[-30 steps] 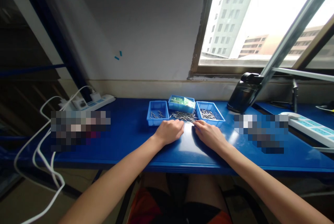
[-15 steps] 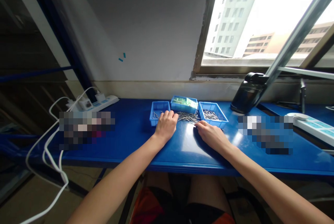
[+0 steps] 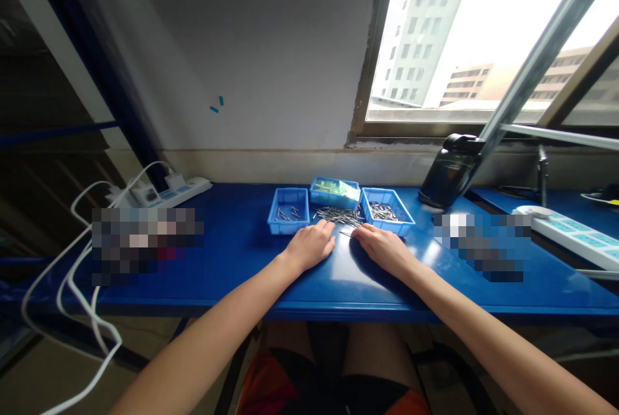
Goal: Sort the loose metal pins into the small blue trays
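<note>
A loose pile of small metal pins (image 3: 338,215) lies on the blue table (image 3: 242,267) between three small blue trays. The left tray (image 3: 289,201) holds a few pins, the right tray (image 3: 387,211) holds many, and the back tray (image 3: 334,190) holds a green packet. My left hand (image 3: 312,245) rests palm down at the near left edge of the pile, its fingers curled loosely toward the pins. My right hand (image 3: 382,244) rests at the near right edge, fingertips together by a single stray pin (image 3: 345,232). What either hand holds is too small to make out.
A white power strip (image 3: 167,193) with white cables sits at the back left. A black lamp base (image 3: 447,173) with a metal arm stands at the back right, with another power strip (image 3: 575,234) beyond it. Blurred patches cover spots on both sides.
My left hand reached out to the left tray half a second ago and has come back to the near edge of the pile. My right hand has barely moved.
</note>
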A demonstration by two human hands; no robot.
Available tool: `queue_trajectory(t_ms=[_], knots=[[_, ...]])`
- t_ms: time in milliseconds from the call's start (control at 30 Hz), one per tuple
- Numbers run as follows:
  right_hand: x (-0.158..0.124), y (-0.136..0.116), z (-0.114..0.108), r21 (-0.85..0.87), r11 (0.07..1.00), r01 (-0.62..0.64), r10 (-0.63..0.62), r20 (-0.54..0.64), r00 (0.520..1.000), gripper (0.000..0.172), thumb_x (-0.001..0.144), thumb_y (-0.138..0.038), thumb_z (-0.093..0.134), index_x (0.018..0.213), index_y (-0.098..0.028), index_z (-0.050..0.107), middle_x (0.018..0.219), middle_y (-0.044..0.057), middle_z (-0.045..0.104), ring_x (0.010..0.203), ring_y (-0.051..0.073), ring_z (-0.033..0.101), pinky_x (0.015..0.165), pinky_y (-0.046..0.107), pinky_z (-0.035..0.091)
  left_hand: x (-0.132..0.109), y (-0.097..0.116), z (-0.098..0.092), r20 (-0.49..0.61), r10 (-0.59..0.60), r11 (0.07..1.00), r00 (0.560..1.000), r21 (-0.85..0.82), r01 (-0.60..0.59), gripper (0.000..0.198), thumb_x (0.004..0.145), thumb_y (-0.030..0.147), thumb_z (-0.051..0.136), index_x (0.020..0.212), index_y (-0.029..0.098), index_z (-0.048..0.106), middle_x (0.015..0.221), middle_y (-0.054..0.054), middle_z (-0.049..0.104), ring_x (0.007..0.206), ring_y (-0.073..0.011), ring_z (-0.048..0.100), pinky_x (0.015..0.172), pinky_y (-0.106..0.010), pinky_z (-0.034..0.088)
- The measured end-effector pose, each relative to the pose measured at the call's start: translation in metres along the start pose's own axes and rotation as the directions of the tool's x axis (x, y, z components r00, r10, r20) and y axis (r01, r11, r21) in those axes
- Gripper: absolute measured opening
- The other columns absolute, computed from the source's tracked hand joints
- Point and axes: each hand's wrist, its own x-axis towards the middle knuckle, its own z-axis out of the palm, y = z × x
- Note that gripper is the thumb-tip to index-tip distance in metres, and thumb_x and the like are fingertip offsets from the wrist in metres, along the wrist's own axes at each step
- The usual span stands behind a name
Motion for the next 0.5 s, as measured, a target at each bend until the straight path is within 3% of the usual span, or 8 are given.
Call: queue_trajectory(t_ms=[233,500], knots=[[-0.0002,0.0005,0.0008,0.125,0.988,0.092,-0.083,-0.079,0.993,0.024,0.090,-0.022,0.035,0.097,-0.021,0.058,0.096,0.004,0.063,0.076,0.014,0.061,0.067,0.023,0.044,0.0006,-0.0041,0.0004,0.042,0.034,0.999,0.999,-0.016,-0.033,0.026,0.090,0.031,0.034,0.093,0.018,0.057,0.091,-0.006,0.059,0.076,-0.0171,0.062,0.064,-0.025,0.048],[-0.0012,-0.0016,-0.0024,0.194,0.971,0.139,-0.122,-0.096,0.988,0.024,0.090,-0.024,0.035,0.097,-0.021,0.057,0.096,0.005,0.062,0.079,0.015,0.061,0.071,0.025,0.045,0.0003,-0.0032,-0.0016,-0.008,0.049,0.997,0.999,-0.061,-0.049,0.024,0.090,0.031,0.035,0.095,0.019,0.056,0.089,-0.004,0.059,0.077,-0.0171,0.061,0.064,-0.026,0.048]])
